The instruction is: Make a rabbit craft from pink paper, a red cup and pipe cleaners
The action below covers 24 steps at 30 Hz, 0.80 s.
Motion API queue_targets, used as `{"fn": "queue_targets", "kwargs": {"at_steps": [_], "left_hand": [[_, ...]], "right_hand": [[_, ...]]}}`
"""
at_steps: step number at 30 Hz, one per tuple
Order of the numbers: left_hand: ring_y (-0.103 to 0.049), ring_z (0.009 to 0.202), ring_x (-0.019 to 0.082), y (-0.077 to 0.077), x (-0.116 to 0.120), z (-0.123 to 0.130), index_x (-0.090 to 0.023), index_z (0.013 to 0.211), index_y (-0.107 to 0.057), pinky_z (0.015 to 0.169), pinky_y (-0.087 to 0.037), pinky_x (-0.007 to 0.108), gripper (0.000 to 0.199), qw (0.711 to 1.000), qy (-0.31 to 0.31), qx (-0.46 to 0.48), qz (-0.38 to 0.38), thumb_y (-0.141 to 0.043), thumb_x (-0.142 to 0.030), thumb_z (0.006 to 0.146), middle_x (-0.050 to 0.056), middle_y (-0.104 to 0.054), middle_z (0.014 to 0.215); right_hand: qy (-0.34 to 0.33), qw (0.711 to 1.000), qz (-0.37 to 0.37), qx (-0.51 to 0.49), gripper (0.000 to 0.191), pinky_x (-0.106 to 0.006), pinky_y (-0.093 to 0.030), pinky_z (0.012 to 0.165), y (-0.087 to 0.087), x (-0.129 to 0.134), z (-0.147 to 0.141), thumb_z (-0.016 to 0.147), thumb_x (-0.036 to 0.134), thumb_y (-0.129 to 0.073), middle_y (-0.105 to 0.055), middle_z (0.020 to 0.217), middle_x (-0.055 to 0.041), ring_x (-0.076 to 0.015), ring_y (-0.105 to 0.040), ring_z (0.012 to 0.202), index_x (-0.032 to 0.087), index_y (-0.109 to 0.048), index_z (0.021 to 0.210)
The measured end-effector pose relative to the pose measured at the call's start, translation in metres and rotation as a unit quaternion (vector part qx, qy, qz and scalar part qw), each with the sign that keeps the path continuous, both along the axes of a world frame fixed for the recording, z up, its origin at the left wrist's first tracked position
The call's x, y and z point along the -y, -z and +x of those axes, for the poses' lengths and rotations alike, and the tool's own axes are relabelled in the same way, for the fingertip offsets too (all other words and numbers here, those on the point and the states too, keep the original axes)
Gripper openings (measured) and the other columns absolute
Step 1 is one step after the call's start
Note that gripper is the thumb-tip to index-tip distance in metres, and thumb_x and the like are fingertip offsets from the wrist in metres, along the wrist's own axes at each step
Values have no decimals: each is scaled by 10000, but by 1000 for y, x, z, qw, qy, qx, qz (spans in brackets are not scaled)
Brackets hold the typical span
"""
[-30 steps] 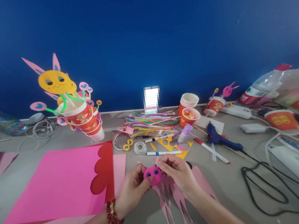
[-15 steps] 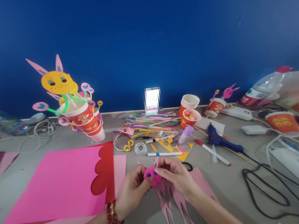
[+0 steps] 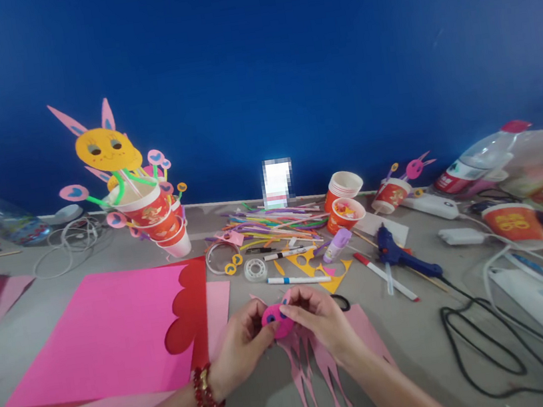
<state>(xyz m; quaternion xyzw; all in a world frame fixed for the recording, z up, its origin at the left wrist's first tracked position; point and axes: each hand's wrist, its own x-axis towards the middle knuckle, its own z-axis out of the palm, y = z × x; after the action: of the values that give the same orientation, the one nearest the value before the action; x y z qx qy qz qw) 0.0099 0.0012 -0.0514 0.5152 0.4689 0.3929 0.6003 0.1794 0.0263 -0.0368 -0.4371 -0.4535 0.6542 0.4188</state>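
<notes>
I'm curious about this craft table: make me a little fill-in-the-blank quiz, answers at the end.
1. The left hand and right hand hold a round face coloured ____.
2. The beaded bracelet circles the ____ wrist.
3. The glue gun's body is dark ____.
4. The bottle cap at right is coloured ____.

Missing words: pink; left; blue; red.

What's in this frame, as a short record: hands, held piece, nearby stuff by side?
left hand: pinching left side of pink paper face
right hand: pinching its upper right edge, by a pink ear
held piece: round, blue eyes, partly covered by thumbs
beneath hands: light-pink cutouts
person's left: bright-pink sheet over red sheet
person's right: blue glue gun
beyond hands: tape roll, blue-capped marker
</notes>
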Motion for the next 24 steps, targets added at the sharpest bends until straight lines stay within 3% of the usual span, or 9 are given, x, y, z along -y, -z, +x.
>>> {"fn": "queue_targets", "kwargs": {"at_steps": [3, 7, 10, 14, 17, 24], "left_hand": [[-425, 541, 93, -1, 0, 1, -189, 728, -465, 511, -328, 204, 327, 1000, -8, 4, 2, -629, -449, 838, -53, -484, 603], [-447, 533, 89, -4, -3, -2, -186, 734, -478, 503, -341, 201, 346, 999, -21, 44, -4, -660, -472, 807, -53, -482, 621], [-475, 535, 91, -9, -10, -11, -177, 770, -513, 498, -347, 201, 320, 997, -77, 31, 13, -658, -459, 813, -44, -509, 638], [-477, 550, 88, -13, -20, -25, -171, 769, -532, 533, -360, 207, 256, 984, -165, 13, 71, -646, -388, 841, -43, -527, 635], [-481, 562, 90, -12, -22, -29, -176, 764, -527, 569, -374, 215, 224, 980, -172, 30, 95, -629, -350, 861, -47, -530, 625], [-476, 557, 101, -11, -22, -31, -186, 762, -513, 568, -368, 215, 226, 973, -196, 29, 115, -627, -355, 859, -48, -536, 594]], "right_hand": [[-15, 1000, 16, 12, 269, -231, -417, 592, -2, -1, 3, 730, 403, -775, -593, 666, 17, -123, -528, 606, 168, -644, 742], [-22, 998, 46, 43, 278, -243, -453, 616, -2, -4, 10, 805, 418, -691, -656, 835, -24, -162, -591, 718, 190, -672, 963], [4, 983, 111, 145, 243, -250, -444, 580, 2, -6, 13, 866, 407, -609, -656, 834, -34, -163, -584, 679, 190, -670, 955], [-29, 907, 260, 329, 63, -274, -435, 657, 7, -5, 6, 847, 194, -589, -628, 783, -18, -172, -563, 704, 198, -642, 813], [-75, 852, 327, 402, 182, -302, -440, 795, 8, -1, -3, 800, 79, -566, -649, 930, -45, -213, -575, 901, 200, -642, 912], [-144, 760, 317, 549, 166, -308, -444, 850, 1, -12, -21, 883, 163, -541, -643, 1076, -105, -242, -579, 1007, 183, -635, 1018]]}}
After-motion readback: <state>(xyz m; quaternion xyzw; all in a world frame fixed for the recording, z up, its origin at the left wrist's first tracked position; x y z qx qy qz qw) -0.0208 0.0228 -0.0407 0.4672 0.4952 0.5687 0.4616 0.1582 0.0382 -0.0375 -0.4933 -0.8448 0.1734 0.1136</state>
